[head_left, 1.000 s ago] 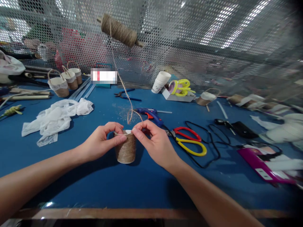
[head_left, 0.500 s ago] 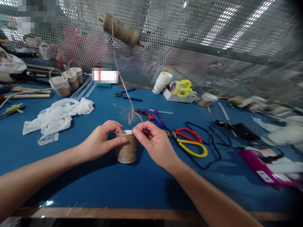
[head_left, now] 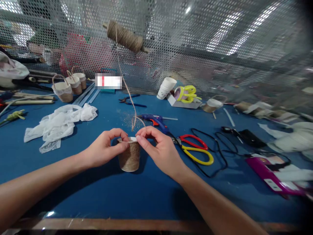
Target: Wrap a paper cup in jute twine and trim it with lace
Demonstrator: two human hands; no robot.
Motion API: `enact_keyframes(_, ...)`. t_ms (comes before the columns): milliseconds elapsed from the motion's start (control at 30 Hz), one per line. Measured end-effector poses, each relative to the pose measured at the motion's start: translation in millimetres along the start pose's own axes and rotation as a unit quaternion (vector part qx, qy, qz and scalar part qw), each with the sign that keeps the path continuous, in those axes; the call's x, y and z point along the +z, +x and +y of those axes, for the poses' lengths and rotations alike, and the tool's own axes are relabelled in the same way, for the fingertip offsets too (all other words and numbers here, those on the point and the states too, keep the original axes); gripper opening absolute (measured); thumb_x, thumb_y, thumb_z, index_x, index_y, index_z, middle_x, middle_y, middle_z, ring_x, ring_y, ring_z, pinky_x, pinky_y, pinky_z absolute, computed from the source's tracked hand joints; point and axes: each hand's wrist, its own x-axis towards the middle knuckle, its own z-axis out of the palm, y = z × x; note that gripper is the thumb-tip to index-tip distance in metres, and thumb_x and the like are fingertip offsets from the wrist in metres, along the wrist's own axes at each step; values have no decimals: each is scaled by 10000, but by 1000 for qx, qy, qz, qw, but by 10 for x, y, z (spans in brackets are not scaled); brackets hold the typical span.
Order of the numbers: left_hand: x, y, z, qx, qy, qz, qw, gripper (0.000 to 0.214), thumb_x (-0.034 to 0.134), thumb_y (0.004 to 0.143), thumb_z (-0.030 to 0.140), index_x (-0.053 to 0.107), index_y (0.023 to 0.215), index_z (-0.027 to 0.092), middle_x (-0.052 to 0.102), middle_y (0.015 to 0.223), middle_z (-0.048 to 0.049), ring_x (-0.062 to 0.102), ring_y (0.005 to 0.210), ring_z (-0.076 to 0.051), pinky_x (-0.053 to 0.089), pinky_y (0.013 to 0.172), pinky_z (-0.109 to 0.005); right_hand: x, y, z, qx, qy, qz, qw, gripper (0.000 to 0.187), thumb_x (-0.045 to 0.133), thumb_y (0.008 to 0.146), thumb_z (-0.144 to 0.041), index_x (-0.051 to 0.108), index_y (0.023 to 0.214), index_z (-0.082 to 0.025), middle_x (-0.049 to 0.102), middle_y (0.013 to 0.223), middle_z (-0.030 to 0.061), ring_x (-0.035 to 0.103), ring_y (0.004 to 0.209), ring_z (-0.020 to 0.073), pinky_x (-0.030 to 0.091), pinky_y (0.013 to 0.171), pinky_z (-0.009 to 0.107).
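Where the left hand (head_left: pixel 106 148) and the right hand (head_left: pixel 161 150) come close: a brown cup (head_left: pixel 129 160) stands upright on the blue surface (head_left: pixel 117 202), in the near middle.
Left hand: its fingers (head_left: pixel 116 133) pinch the left side of the cup's rim, with the thumb on the outside.
Right hand: its fingers are pressed together, pinching brown string (head_left: pixel 126 85) at the right side of the rim.
Scissors (head_left: pixel 193 148): they lie just right of the right hand, with one red handle and one yellow.
White lace (head_left: pixel 61 120): it sits in a crumpled heap on the left.
Blue glue gun (head_left: pixel 158 122): it lies on the far side of the right hand.
Little baskets (head_left: pixel 64 94): three stand in a row, far left, with loop handles.
Spool (head_left: pixel 124 36): it is up high, in front of the holey metal wall (head_left: pixel 171 19), with string running down to the right hand.
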Motion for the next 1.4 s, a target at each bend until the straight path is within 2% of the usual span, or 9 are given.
enact_keyframes(167, -16, -7, -10, -9, -66, -23, 998, 125, 524, 770, 268, 526, 728, 150, 583, 812, -36, 514, 785, -158, 402, 747, -296, -89, 160, -112, -13, 29, -24, 999, 150, 509, 855, -313, 589, 860, -186, 646, 879, 38, 605, 801, 144, 492, 727, 267)
enact_keyframes(267, -19, -13, -41, -4, -116, -33, 993, 131, 545, 778, 271, 529, 718, 155, 591, 850, -38, 520, 853, -165, 387, 789, -293, -214, 365, -14, 21, -76, -39, 996, 248, 426, 898, -325, 603, 988, -176, 668, 974, 56, 625, 841, 153, 495, 741, 276)
enact_keyframes(333, -17, -15, -66, -16, -147, -35, 988, 137, 564, 777, 275, 540, 716, 155, 599, 872, -39, 521, 875, -164, 381, 800, -289, -324, 511, 153, 115, -268, -49, 955, 258, 426, 901, -319, 593, 1048, -186, 663, 1013, 54, 625, 876, 161, 480, 774, 276)
enact_keyframes(400, -13, -16, -92, -33, -177, -29, 983, 149, 585, 769, 282, 549, 708, 152, 608, 886, -44, 525, 884, -166, 381, 794, -287, -432, 630, 364, 179, -335, -49, 924, 239, 494, 865, -274, 619, 992, -114, 660, 973, 133, 617, 910, 243, 465, 794, 353)
enact_keyframes(467, -9, -16, -117, -45, -210, -13, 977, 161, 603, 759, 296, 551, 706, 153, 616, 891, -46, 530, 893, -171, 382, 774, -284, -513, 708, 568, 233, -365, -75, 898, 179, 590, 808, -245, 647, 873, -88, 655, 927, 163, 610, 913, 282, 465, 794, 382)
enact_keyframes(633, -9, -3, -155, -51, -247, 9, 968, 174, 645, 727, 307, 565, 703, 154, 630, 887, -43, 543, 900, -177, 380, 748, -277, -560, 794, 839, 317, -354, -119, 872, 280, 511, 884, -300, 537, 1136, -181, 553, 1163, 77, 576, 959, 189, 493, 801, 389)
enact_keyframes(967, -42, 28, -211, -33, -258, 49, 964, 175, 649, 735, 311, 576, 716, 153, 628, 882, -28, 539, 837, -153, 374, 714, -257, -693, 431, 433, 262, -148, -2, 954, 241, 560, 788, -180, 523, 1025, -158, 655, 829, 45, 608, 669, 123, 499, 603, 237)
enact_keyframes(1100, -51, 48, -263, -19, -244, 73, 967, 154, 629, 758, 301, 576, 735, 159, 624, 882, -27, 533, 844, -148, 373, 708, -250, -678, 120, 176, 255, 42, -33, 965, 199, 622, 742, -343, 574, 744, -150, 593, 599, 2, 548, 522, 96, 446, 476, 199)
enact_keyframes(1400, -60, 53, -279, -10, -183, 90, 979, 147, 598, 778, 299, 569, 739, 160, 619, 898, -31, 529, 831, -144, 383, 720, -260, -474, -172, 21, 199, 25, -83, 976, 210, 543, 792, -353, 571, 781, -145, 519, 496, -31, 486, 434, 85, 423, 386, 192)
